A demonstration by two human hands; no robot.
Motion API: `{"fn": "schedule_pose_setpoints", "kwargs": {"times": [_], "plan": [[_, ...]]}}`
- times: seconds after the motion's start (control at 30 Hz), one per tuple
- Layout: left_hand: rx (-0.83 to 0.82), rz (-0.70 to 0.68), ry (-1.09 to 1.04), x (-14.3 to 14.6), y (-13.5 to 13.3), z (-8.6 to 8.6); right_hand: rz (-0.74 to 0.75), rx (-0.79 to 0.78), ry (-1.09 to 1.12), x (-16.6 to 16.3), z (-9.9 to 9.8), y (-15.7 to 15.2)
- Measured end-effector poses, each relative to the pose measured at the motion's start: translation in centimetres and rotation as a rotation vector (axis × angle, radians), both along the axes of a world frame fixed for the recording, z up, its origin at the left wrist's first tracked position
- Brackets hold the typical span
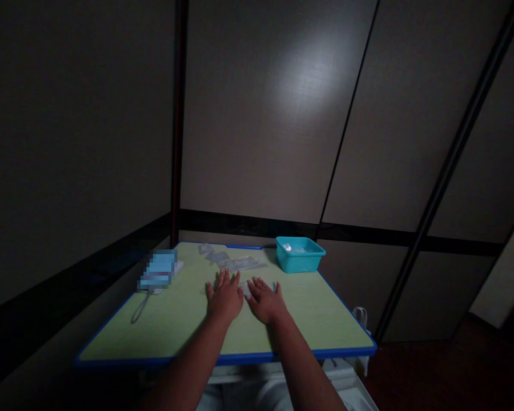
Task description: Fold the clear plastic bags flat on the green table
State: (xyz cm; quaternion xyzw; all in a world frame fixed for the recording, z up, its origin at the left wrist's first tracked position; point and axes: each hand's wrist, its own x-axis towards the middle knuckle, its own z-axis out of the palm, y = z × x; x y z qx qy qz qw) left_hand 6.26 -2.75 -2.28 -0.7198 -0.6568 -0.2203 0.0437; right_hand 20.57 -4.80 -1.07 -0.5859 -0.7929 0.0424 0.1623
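Observation:
Both palms face down on the green tabletop (163, 334), side by side. My left hand (226, 297) lies flat with its fingers spread. Close on its right, my right hand (265, 298) is also flat, its thumb toward the left hand. A clear plastic bag (245, 287) shows between and under the hands; most of it is hidden by them. Just beyond the fingertips lies another clear plastic bag (244, 263), flat and a little wrinkled. Farther back on the left is a crumpled piece of clear plastic (212, 252).
A turquoise basket (302, 262) with clear plastic inside stands at the back right corner. At the left edge lies a blurred-out blue item (158, 269) with a grey strap (141, 308). Dark panels (257, 142) rise behind the table. A white bag (360, 314) hangs beyond the right edge.

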Motion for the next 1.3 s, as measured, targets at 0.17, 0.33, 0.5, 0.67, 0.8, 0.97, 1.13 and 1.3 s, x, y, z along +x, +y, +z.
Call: {"fn": "schedule_pose_setpoints", "kwargs": {"times": [0.17, 0.33, 0.5, 0.67, 0.8, 0.97, 1.13, 1.3], "plan": [[-0.045, -0.046, 0.05, -0.2, 0.0, -0.1, -0.014, 0.029, 0.046, 0.1, 0.1, 0.0], [-0.068, -0.055, 0.07, -0.3, 0.2, -0.3, -0.082, 0.318, 0.284, 0.8, 1.1, -0.6], [-0.062, -0.061, 0.085, -0.2, 0.4, -0.5, 0.101, 0.399, 0.348, 0.9, 1.2, -1.2], [-0.046, -0.062, 0.114, 0.0, 0.2, -0.5, 0.164, 0.337, 0.212, -0.1, 1.0, -2.2], [-0.036, -0.058, 0.121, 0.0, 0.0, -0.4, 0.073, 0.202, 0.055, -0.6, 1.8, -2.9], [-0.066, -0.053, 0.112, 0.1, -0.1, -0.1, -0.071, 0.146, -0.049, -0.4, 2.0, -2.8], [-0.087, -0.035, 0.098, 0.2, 0.0, -0.2, -0.344, 0.124, -0.073, 0.4, 0.9, -2.0], [-0.072, -0.031, 0.079, 0.2, 0.1, -0.4, -0.615, 0.032, -0.03, 1.0, 0.2, -1.8]]}}
